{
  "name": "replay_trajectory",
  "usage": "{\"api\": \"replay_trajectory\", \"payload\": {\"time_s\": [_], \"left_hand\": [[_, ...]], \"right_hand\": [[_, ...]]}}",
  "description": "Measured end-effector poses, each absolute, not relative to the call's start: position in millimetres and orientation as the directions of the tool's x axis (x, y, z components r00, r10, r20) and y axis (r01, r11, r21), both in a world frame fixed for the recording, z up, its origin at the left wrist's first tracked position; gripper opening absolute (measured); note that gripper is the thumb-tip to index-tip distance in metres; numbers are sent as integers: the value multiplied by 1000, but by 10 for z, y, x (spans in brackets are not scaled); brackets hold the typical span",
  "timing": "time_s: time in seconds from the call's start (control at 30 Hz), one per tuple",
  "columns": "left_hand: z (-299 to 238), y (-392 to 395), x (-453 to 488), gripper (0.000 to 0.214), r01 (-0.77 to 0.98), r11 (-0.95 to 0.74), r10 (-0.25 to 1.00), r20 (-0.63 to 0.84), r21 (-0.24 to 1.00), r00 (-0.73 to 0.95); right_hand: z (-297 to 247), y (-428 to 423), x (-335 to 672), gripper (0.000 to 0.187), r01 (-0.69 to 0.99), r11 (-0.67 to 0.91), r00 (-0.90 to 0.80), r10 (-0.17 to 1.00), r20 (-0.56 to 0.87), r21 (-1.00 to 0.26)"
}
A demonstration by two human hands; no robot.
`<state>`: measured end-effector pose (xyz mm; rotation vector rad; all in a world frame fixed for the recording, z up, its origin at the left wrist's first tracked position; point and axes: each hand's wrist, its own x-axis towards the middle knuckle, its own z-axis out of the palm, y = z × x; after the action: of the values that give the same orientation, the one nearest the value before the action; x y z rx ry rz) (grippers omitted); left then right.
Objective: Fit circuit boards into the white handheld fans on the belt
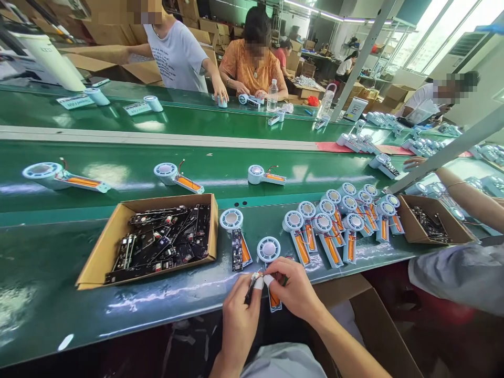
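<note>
Low in the middle, my left hand [241,310] is closed on a small black circuit board [249,294], mostly covered by the fingers. My right hand [297,287] meets it and pinches what looks like a thin wire lead at the board's end; the fingertips hide the contact. White covers sit on both thumbs. Just beyond the hands lies a light-blue handheld fan housing [269,249], its orange-lined handle partly under my right hand. To its left, another fan housing [231,218] has a black circuit board [237,250] lying along its handle.
A cardboard box [214,226] of circuit boards stands left. Several fan housings [325,222] cluster right, near another box [405,220]. More housings lie on the green conveyor [220,157]. A co-worker's arm [468,189] reaches in at right; people work across the line.
</note>
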<state>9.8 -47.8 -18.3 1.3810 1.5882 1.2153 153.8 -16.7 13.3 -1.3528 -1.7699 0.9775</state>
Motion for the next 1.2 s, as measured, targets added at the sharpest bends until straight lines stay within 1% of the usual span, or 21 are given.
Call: {"api": "replay_trajectory", "payload": {"time_s": [0.1, 0.2, 0.3, 0.4, 0.47, 0.6, 0.73, 0.87, 1.03, 1.1, 1.13, 1.2], "left_hand": [[-178, -473, 78, 34, 266, 61, 987, -18, 962, -160], [-179, -483, 49, 40, 175, 181, 980, -162, 968, -118], [-206, -505, 31, 47, 135, 279, 960, -275, 951, -53], [-230, -517, 32, 47, 162, 296, 955, -295, 941, -31], [-227, -513, 38, 44, 202, 255, 967, -251, 946, -44], [-187, -490, 39, 38, 338, 99, 995, -84, 936, -58], [-185, -477, 14, 36, 421, 9, 998, 17, 907, -59], [-250, -483, 5, 36, 483, -87, 992, 121, 871, -39], [-351, -509, 51, 32, 619, -265, 939, 345, 739, -9], [-372, -515, 57, 30, 656, -309, 917, 398, 689, 15], [-374, -513, 49, 30, 666, -326, 911, 411, 671, 31], [-356, -497, 6, 29, 666, -361, 906, 416, 653, 82]], "right_hand": [[110, -171, 1518, 20, 477, 156, -184, 980, 76, -865], [66, -181, 1514, 23, 539, 230, -185, 971, 152, -810], [16, -193, 1515, 26, 653, 383, -234, 923, 306, -654], [-19, -202, 1505, 26, 736, 492, -326, 859, 394, -465], [-26, -207, 1491, 25, 765, 525, -375, 834, 405, -374], [-12, -215, 1464, 23, 806, 538, -422, 815, 396, -247], [1, -210, 1452, 22, 813, 541, -435, 809, 395, -214], [-7, -204, 1430, 26, 827, 535, -429, 800, 420, -174], [-31, -229, 1383, 27, 833, 545, -473, 789, 392, -90], [-33, -234, 1375, 27, 832, 548, -482, 791, 376, -87], [-30, -230, 1378, 27, 831, 546, -475, 796, 376, -108], [-16, -211, 1400, 27, 822, 536, -444, 815, 373, -195]]}}
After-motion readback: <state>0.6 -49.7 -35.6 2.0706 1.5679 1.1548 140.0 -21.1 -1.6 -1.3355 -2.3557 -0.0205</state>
